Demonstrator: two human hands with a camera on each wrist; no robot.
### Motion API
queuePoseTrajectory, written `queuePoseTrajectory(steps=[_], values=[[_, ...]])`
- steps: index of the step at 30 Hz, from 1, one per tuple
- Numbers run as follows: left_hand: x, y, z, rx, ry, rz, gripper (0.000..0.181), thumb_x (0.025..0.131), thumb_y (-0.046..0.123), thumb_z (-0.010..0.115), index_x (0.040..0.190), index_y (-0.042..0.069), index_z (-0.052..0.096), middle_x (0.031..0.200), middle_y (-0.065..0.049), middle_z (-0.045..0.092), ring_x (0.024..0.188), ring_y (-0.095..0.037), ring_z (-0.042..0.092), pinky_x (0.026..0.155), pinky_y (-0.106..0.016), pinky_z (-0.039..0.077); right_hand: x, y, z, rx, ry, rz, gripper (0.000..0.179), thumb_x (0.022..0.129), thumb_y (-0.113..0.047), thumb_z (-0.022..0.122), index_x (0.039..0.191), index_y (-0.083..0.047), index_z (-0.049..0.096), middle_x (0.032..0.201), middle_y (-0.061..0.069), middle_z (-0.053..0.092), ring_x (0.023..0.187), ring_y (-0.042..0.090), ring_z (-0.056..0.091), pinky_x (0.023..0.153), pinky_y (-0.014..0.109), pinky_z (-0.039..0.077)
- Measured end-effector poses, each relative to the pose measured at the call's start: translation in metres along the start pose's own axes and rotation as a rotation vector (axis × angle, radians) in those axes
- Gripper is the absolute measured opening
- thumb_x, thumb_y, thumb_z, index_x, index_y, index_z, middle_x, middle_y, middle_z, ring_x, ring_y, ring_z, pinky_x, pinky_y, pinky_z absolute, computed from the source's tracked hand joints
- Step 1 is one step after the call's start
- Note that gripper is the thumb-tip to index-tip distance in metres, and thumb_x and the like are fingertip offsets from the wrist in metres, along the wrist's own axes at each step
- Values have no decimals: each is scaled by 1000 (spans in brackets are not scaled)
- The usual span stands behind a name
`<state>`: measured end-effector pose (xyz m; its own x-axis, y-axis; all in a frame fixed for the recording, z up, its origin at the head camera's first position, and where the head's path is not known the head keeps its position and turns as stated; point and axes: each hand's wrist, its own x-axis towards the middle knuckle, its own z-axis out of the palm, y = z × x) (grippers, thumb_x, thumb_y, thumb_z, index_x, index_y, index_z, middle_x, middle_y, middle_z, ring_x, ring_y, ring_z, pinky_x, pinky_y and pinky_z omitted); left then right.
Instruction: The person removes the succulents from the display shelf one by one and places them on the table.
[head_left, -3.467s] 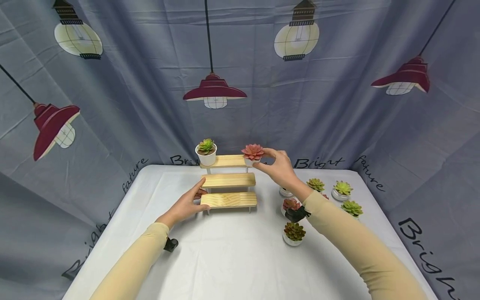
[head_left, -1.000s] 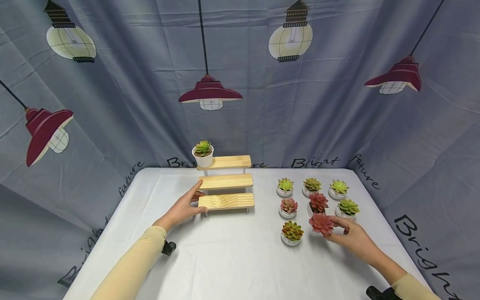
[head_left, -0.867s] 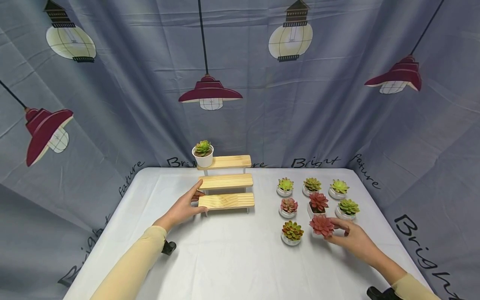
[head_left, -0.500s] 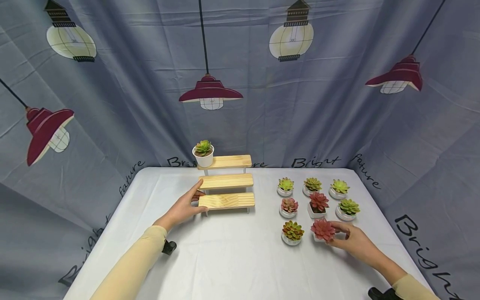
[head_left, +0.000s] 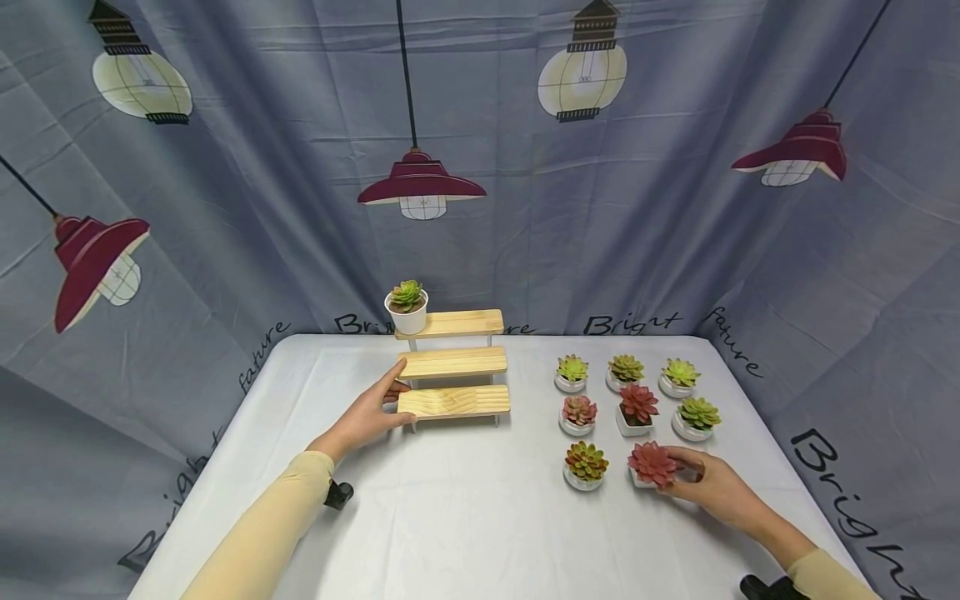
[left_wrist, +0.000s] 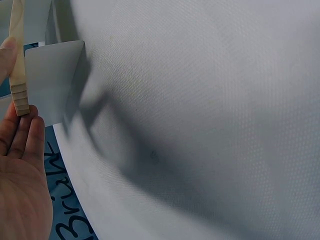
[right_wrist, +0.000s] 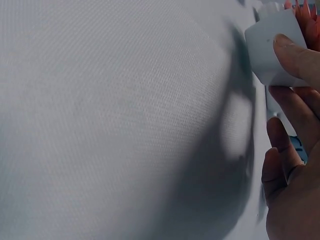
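My left hand (head_left: 365,419) holds the left end of a three-tier wooden display stand (head_left: 457,402). Its thumb lies at the lowest board and a finger reaches the middle board. In the left wrist view, the fingers (left_wrist: 22,137) meet the end of a board (left_wrist: 18,65). At the table's right, my right hand (head_left: 712,487) pinches a red potted succulent (head_left: 652,463). The right wrist view has the thumb on one side of its white angular pot (right_wrist: 272,47) and fingers on the other. Whether this pot touches the table cannot be made out.
A green succulent in a white pot (head_left: 407,310) stands on the top board's left end. Several potted succulents are grouped on the right, including a red one (head_left: 637,404) just behind the held plant and a green-red one (head_left: 585,461) to its left. A grey curtain (head_left: 480,250) hangs behind.
My right hand has carried the red succulent from the top board's right end to the table's right front, lately shifting slightly right and nearer. The left hand has stayed at the stand.
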<state>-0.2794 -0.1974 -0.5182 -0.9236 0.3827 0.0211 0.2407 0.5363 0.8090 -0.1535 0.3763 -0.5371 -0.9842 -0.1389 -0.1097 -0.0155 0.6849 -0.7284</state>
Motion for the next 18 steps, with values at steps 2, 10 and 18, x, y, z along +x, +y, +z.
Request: queuePoseTrajectory(steps=[2, 10, 18], values=[[0, 0, 0, 0, -1, 0, 110, 86, 27, 86, 166, 29, 11, 143, -17, 53, 132, -31, 51, 113, -50, 38, 0, 2, 1, 5, -3, 4, 70, 85, -34, 86, 139, 2, 60, 134, 20, 63, 122, 40, 58, 93, 47, 51], [0, 1, 0, 4, 2, -4, 110, 86, 26, 86, 166, 29, 11, 141, -13, 54, 132, -31, 51, 113, -50, 38, 1, 8, 3, 21, -10, 8, 70, 84, -32, 86, 139, 2, 60, 135, 19, 63, 124, 38, 57, 93, 37, 50], [-1, 1, 0, -6, 5, -2, 110, 86, 26, 86, 166, 29, 12, 140, -13, 54, 131, -31, 52, 112, -50, 38, -1, 10, 4, 52, -43, 40, 74, 85, -31, 85, 142, 5, 55, 141, 24, 58, 130, 46, 53, 99, 47, 48]])
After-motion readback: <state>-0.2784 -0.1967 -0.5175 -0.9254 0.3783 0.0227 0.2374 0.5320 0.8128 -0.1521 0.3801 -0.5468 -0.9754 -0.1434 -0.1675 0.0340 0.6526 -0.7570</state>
